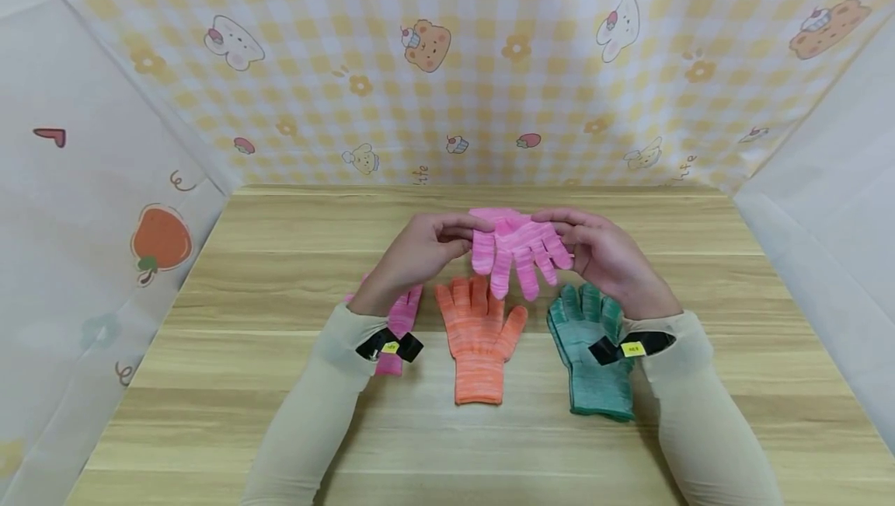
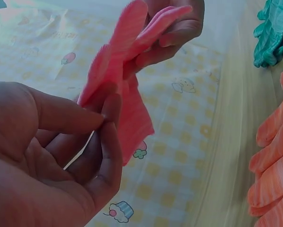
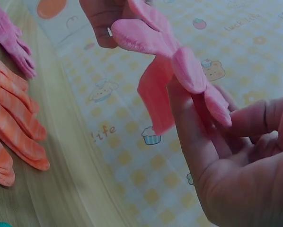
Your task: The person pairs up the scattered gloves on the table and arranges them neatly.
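A pink knitted glove (image 1: pixel 517 246) is held up above the table, its fingers hanging toward the front. My left hand (image 1: pixel 430 249) pinches one side of it between thumb and fingers. On the other side, my right hand (image 1: pixel 607 256) grips it near a finger of the glove. In the left wrist view, the pink glove (image 2: pixel 127 85) is seen edge-on, with its cuff hanging lower. The right wrist view shows the thumb of my right hand (image 3: pixel 245 156) against a fingertip of the pink glove (image 3: pixel 186 68).
Orange gloves (image 1: pixel 478 343) lie flat on the wooden table (image 1: pixel 280 257), cuff toward me. To their right are green gloves (image 1: pixel 597 374), partly under my right wrist. Another pink glove (image 1: pixel 403 315) lies on the left, mostly covered by my left forearm. A checked cloth (image 1: pixel 489 102) hangs behind.
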Demonstrator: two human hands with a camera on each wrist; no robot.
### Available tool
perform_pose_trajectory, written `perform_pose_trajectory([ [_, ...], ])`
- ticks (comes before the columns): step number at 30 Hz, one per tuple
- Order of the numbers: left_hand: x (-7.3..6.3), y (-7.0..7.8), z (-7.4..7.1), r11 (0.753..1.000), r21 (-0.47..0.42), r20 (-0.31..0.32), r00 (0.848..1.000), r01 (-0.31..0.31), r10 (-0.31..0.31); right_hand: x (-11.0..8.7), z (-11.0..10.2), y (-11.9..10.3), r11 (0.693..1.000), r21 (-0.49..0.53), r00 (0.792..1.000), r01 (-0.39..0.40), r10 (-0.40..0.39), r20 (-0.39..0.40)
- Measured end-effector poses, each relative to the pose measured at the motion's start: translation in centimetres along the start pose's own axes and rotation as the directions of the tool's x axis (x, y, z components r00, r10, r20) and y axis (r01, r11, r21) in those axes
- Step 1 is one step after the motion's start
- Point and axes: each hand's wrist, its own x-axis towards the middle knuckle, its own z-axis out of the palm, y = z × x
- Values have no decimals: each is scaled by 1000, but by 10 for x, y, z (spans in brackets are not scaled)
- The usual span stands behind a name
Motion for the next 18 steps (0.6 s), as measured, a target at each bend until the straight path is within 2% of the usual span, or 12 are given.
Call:
perform_pose_trajectory([
  [5,0,0,0,999,43,-36,999,-4,5,0,-7,4,992,-103,993,79,-69,94],
  [8,0,-1,-1,999,52,-46,999,0,2,0,-8,5,986,-133,991,97,-83,107],
  [14,1,-2,0,999,49,-51,998,-22,25,-1,-6,6,983,-156,995,100,-98,17],
  [18,0,-3,0,998,45,-52,997,-51,53,-1,-3,7,969,-211,987,129,-147,-71],
])
